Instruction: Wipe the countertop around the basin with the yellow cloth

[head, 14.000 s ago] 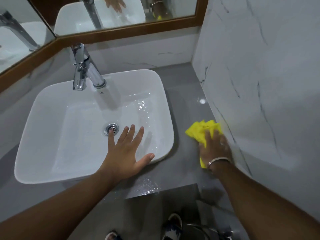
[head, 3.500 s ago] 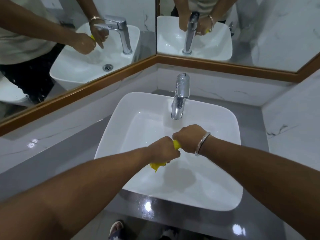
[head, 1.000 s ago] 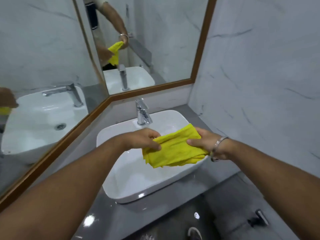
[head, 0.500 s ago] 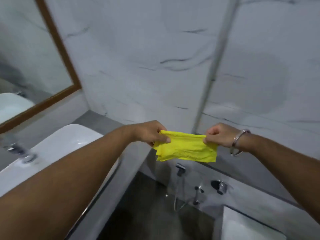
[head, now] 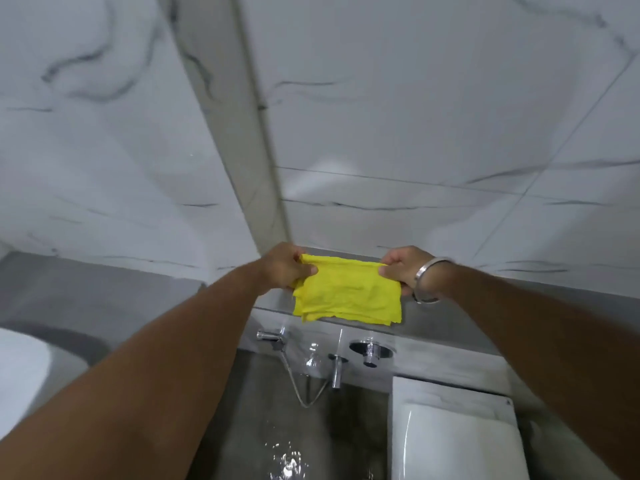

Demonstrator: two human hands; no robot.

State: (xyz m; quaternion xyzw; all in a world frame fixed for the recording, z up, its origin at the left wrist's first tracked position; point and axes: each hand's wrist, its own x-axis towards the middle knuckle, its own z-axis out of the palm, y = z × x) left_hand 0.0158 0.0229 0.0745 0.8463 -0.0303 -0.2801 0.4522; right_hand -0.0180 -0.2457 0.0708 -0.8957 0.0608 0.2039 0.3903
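The yellow cloth (head: pixel 348 294), folded into a flat rectangle, hangs in the air between my two hands. My left hand (head: pixel 285 268) pinches its upper left corner. My right hand (head: pixel 403 268), with a metal bangle on the wrist, pinches the upper right corner. The cloth hangs in front of a grey ledge (head: pixel 446 323) on the marble wall. Only a white corner of the basin (head: pixel 20 372) shows at the far left edge, on the grey countertop (head: pixel 79 289).
White marble walls (head: pixel 415 116) fill the upper view. Below the ledge are chrome taps (head: pixel 370 351) and a hose (head: pixel 301 386). A white toilet lid (head: pixel 453 441) sits at the lower right. The grey floor (head: pixel 284 455) below is wet.
My view has swung right, away from the basin toward the side wall and toilet. Both hands keep the cloth stretched between them and have carried it over the grey ledge.
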